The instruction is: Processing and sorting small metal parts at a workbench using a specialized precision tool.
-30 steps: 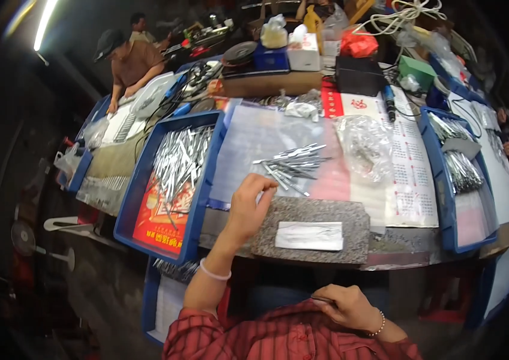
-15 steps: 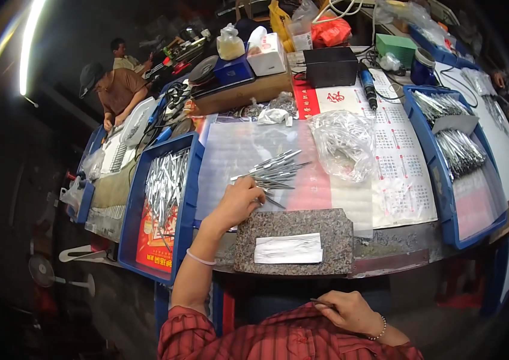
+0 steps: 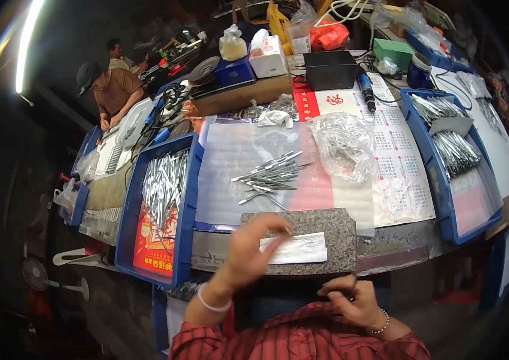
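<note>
Left hand (image 3: 248, 253) drawn back from metal pieces (image 3: 274, 173), now over stone slab (image 3: 341, 235), right hand (image 3: 356, 301) slightly raised

Had one left hand (image 3: 251, 251), one right hand (image 3: 355, 301), one stone slab (image 3: 343, 233), one white strip (image 3: 302, 250), one loose metal-piece pile (image 3: 275, 173), pieces too overlapped to count. Right-side blue tray (image 3: 446, 201) held two bundles (image 3: 455, 153); black box (image 3: 329, 71), green box (image 3: 392, 54) were one each

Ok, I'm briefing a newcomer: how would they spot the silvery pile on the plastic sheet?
On the workbench, look between the left blue tray and the right blue tray. A translucent plastic sheet lies just beyond the speckled stone slab, with the pile of thin silvery pieces fanned out on it. Unlike the similar heap in the left tray, this smaller pile lies outside any tray.
</note>
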